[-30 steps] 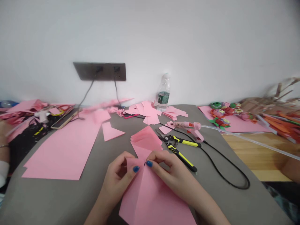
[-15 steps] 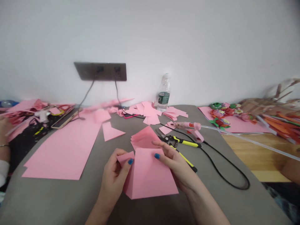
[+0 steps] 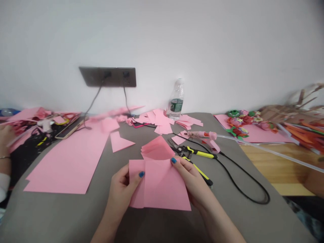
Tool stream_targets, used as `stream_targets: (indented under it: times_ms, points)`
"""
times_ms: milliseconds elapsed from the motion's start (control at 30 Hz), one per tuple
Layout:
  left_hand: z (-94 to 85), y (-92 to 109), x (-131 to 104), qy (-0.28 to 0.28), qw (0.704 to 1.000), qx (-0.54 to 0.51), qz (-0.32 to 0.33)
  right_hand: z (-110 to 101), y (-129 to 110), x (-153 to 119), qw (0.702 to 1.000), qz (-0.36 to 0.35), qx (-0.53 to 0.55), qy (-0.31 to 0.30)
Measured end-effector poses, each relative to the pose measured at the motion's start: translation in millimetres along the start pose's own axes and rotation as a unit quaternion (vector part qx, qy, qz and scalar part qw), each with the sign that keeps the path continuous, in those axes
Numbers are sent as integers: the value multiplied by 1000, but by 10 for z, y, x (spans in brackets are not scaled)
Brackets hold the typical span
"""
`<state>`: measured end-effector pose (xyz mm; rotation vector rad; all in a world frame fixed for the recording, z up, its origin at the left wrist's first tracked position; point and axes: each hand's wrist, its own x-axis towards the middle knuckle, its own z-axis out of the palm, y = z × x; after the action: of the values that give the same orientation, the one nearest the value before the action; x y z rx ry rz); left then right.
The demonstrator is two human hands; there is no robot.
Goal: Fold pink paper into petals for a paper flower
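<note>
A pink sheet of paper (image 3: 165, 189) with a vertical crease left of its middle is held up between both hands. My left hand (image 3: 121, 189) pinches its left part, thumb in front and fingers behind. On the right edge, my right hand (image 3: 193, 180) grips with the thumb near the top corner and the fingers mostly hidden behind. Just beyond the sheet lies a small pile of pink paper pieces (image 3: 158, 146). Wire strippers (image 3: 199, 153) with black and yellow handles rest by my right hand. Behind them is a pink glue gun (image 3: 206, 136) with a long clear glue stick.
Large pink sheets (image 3: 73, 162) cover the table's left side. Cut pieces (image 3: 160, 118) and a water bottle (image 3: 176, 101) stand near the wall. Paper flowers (image 3: 240, 123) lie at the right. A black cord (image 3: 240, 182) loops near the right edge. Another person's hand (image 3: 5, 136) is at far left.
The left part of the pink sheet has been unfolded flatter toward me. My right fingers have closed behind the sheet, with the thumb now near its top right corner.
</note>
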<state>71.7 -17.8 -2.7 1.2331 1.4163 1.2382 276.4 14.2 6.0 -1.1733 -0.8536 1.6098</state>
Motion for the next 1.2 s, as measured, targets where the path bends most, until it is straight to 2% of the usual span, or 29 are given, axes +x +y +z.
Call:
stream_targets:
  times_ms: [67,200,267,333,400,467,600,700,800,867,933,1033,1200]
  points:
    - [26,7,-26,29,998,49,38,-36,-14,24,1000,-5,-18,-3]
    - [29,12,-61,56,977,148,141,-132,-60,82,997,57,6,-60]
    - [11,15,-60,39,951,202,232,-167,-67,114,993,81,28,-79]
    - [1,21,-61,13,912,240,333,-175,-50,141,991,90,55,-81]
    - [9,30,-73,8,887,250,388,-155,-8,151,990,87,79,-75]
    - [37,41,-97,28,894,240,377,-118,48,142,991,71,94,-64]
    - [97,77,-147,73,948,187,248,-59,126,87,992,56,92,-65]
    - [82,106,-154,91,965,163,184,-60,92,49,993,52,37,-98]
    - [5,118,-127,75,967,169,176,-78,-10,35,993,-21,-85,-81]
    - [-52,116,-102,53,964,176,190,-90,-86,32,980,-92,-162,-66]
    - [-86,111,-84,37,964,178,196,-96,-151,25,968,-132,-203,-72]
    - [-86,99,-81,45,970,162,178,-99,-215,2,966,-122,-207,-90]
    - [-36,62,-126,54,984,110,133,-90,-233,-45,982,-49,-156,-90]
